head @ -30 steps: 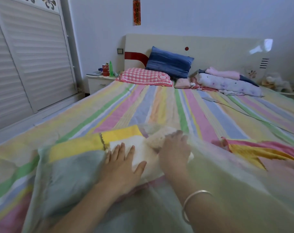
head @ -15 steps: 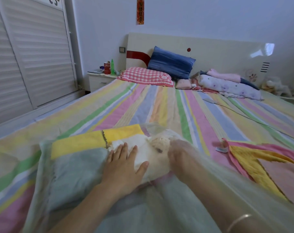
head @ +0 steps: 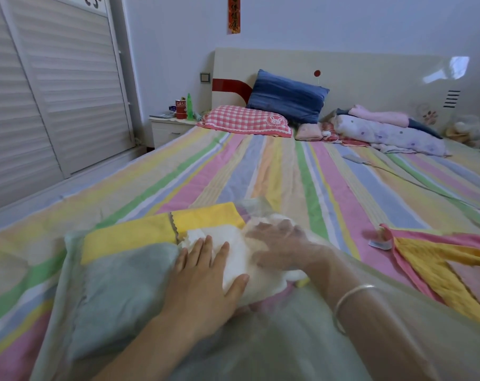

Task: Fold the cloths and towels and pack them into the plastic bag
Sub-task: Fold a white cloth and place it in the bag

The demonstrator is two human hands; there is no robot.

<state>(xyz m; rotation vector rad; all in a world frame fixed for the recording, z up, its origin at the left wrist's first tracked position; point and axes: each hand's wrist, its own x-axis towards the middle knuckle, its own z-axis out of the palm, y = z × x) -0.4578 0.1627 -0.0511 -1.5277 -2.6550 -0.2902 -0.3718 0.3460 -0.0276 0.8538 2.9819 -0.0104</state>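
A translucent plastic bag [head: 288,342] lies on the striped bed in front of me. Inside it sit a folded yellow cloth [head: 151,237], a grey towel [head: 123,284] and a white towel [head: 239,259]. My left hand [head: 206,279] rests flat on top of the bag, fingers straight, pressing the white towel through the plastic. My right hand [head: 282,248] is inside the bag, seen hazily through the film, and lies spread on the white towel. A pink-edged yellow cloth [head: 439,262] lies unfolded on the bed to the right, outside the bag.
Red checked pillow [head: 247,122] and blue pillow [head: 288,97] lie at the headboard, with a bundle of bedding [head: 390,133] at the far right. A nightstand [head: 170,127] with bottles stands at the left, beside louvred wardrobe doors [head: 41,92].
My right arm drew back a little, then slid forward into the bag again over the white towel. My left hand stayed pressed on the bag.
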